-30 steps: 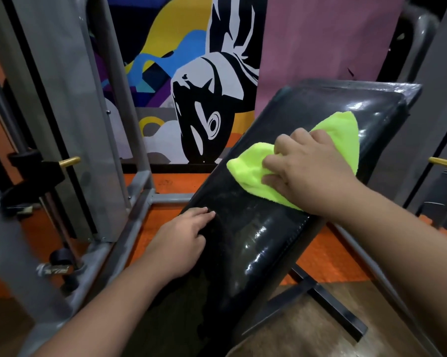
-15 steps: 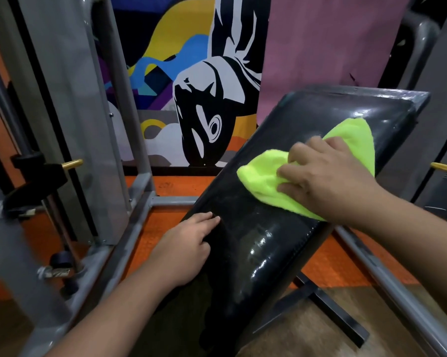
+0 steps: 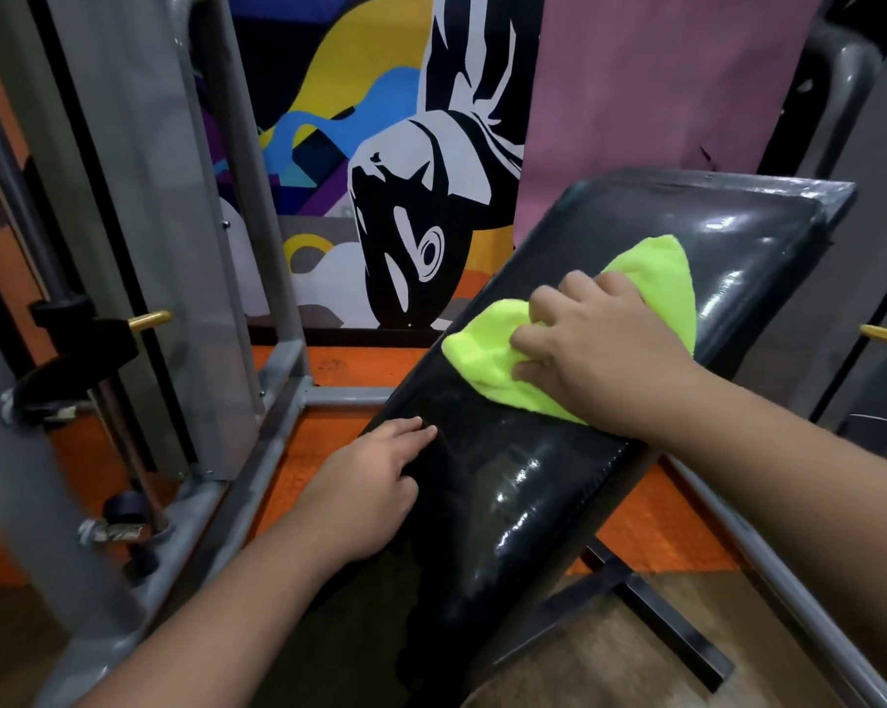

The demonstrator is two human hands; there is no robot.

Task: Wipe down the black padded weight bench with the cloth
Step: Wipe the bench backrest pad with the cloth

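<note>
The black padded weight bench [image 3: 523,482] slopes up from the lower middle to the upper right, its surface glossy. A bright yellow-green cloth [image 3: 487,357] lies flat on the middle of the pad. My right hand [image 3: 600,350] presses down on the cloth with the fingers spread over it. My left hand [image 3: 375,482] rests flat on the pad's left edge, lower down, holding nothing.
Grey steel rack posts [image 3: 140,222] and a frame rail [image 3: 344,396] stand close on the left. A black hook with a brass pin [image 3: 147,319] juts from the rack. The bench's black foot bar [image 3: 671,631] lies on the floor at the lower right. A painted wall is behind.
My right hand and the cloth have slid a little down and left along the pad. My left hand has stayed on the pad's edge.
</note>
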